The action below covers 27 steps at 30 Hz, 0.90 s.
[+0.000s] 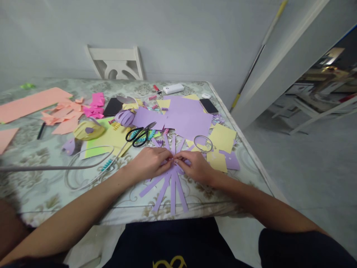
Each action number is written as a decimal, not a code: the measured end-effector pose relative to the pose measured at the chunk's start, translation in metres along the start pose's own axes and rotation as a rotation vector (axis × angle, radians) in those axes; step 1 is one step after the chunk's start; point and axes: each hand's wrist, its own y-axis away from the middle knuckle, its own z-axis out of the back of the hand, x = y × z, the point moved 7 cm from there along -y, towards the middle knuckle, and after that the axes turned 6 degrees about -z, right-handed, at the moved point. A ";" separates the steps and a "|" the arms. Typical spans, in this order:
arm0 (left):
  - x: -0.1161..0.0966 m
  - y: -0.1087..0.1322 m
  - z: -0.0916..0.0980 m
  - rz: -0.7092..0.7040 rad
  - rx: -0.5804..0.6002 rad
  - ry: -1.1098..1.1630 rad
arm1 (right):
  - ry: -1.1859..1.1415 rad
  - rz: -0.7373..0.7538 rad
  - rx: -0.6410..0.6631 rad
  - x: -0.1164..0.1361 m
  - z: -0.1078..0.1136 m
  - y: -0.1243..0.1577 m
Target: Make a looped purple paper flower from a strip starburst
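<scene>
Several purple paper strips lie fanned out like a star on the table near its front edge. My left hand and my right hand meet over the star's centre, fingertips pinched together on the crossing of the strips. Black scissors lie just behind my left hand. A clear tape ring sits just behind my right hand.
Purple sheets, yellow sheets, pink and salmon paper scraps and a purple paper ball litter the table. Two phones and a white power bank lie further back. A white chair stands behind; the table's right edge drops to floor.
</scene>
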 end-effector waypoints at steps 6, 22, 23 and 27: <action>-0.001 0.000 0.000 0.005 0.000 -0.014 | 0.042 0.052 -0.017 0.002 -0.001 0.001; -0.005 -0.001 0.002 0.027 0.000 -0.052 | 0.085 0.100 -0.014 0.005 -0.001 0.002; -0.004 -0.001 0.003 0.028 -0.008 -0.050 | 0.075 0.098 -0.016 0.006 0.000 0.002; -0.002 -0.001 0.006 0.030 -0.029 -0.026 | -0.051 0.002 -0.018 0.003 0.002 0.000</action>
